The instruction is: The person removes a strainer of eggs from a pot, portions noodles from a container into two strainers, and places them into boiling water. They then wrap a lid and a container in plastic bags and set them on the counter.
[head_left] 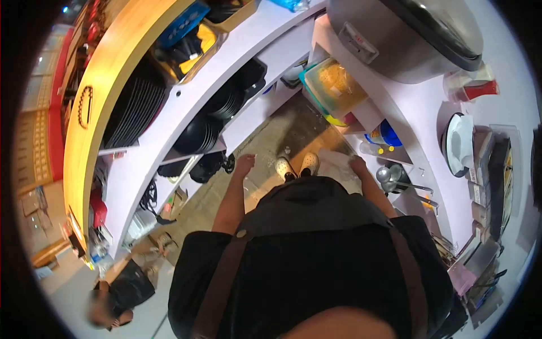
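Note:
My left hand hangs low over the floor, beside the left shelving. Its fingers are curled closed, and I cannot make out anything in them. On the other side, my right hand is closed at the edge of a thin, see-through plastic bag, which spreads toward my shoes. Close to the right hand, two metal ladles lie on the right shelving. Clear bottles with yellow caps and a blue container stand just beyond them.
Black bowls and stacked black plates fill the left shelves. A large rice cooker stands on the right counter, above a plastic food box. Another person sits at lower left. Narrow floor runs between the shelves.

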